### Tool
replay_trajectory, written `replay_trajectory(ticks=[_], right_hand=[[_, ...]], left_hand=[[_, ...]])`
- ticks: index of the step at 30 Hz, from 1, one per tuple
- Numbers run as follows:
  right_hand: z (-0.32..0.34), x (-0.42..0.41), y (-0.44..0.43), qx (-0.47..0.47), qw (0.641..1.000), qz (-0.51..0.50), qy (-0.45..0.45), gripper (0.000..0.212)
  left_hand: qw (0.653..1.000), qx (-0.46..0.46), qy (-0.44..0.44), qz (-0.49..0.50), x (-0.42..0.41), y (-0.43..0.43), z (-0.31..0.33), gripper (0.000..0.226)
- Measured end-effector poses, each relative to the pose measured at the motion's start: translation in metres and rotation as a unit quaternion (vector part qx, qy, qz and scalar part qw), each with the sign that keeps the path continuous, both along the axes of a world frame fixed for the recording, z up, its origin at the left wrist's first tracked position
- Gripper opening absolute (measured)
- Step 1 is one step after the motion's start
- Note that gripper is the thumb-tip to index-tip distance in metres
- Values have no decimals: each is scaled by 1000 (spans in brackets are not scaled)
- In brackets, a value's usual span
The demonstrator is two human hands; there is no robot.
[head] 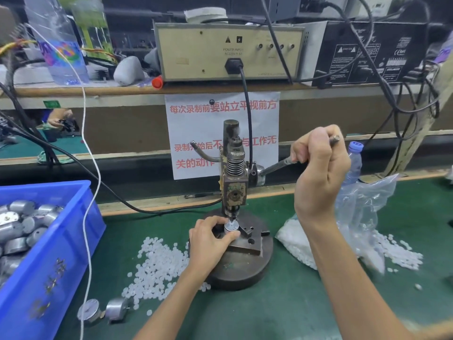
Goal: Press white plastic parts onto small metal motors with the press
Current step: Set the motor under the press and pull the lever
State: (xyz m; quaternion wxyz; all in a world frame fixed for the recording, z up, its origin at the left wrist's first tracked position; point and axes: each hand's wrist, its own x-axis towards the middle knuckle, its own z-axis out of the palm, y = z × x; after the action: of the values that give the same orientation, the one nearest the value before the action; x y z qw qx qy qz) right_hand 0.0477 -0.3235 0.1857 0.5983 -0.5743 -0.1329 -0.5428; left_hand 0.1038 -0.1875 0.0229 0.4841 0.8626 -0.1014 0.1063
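The left hand rests on the round base of the press, its fingers and thumb curled round a small metal motor that sits in the fixture directly under the ram tip. Whether a white part is already seated on the motor shaft is too small to tell. The right hand is raised, its fingers wrapped tightly round the lever, which runs from that fist down to the press head. Loose white plastic parts lie on the green surface just left of the holding fingers, more spill from a clear bag below the lever hand, and a blue bin of motors stands well left. The main risk, as I judge it, is the holding fingertips being so close to the ram: a pull on the lever could nip them. If the grip lets the motor tilt or slide off the ram's axis, the part could go on crooked or the shaft could bend. A hard, fast pull could also crack the plastic.
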Motion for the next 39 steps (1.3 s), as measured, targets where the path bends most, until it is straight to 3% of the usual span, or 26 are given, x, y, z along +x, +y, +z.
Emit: replay_trajectory(ticks=[11,17,23,32,39], right_hand=[[0,8,4,-12,1000,-22,-4,22],[42,61,-1,-25,983,-63,169,17],[-27,58,-12,-130,926,-7,355,42],[-81,35,-22,-180,894,8,410,44],[-121,-4,-34,-233,851,19,470,26]], left_hand=[[1000,-13,-5,-2,-1,-1,1,26],[1000,-3,0,-13,-1,0,1,30],[1000,9,-10,3,-3,-2,-1,29],[997,50,-27,46,-9,-12,-2,33],[994,78,-36,72,-37,-22,-4,36]])
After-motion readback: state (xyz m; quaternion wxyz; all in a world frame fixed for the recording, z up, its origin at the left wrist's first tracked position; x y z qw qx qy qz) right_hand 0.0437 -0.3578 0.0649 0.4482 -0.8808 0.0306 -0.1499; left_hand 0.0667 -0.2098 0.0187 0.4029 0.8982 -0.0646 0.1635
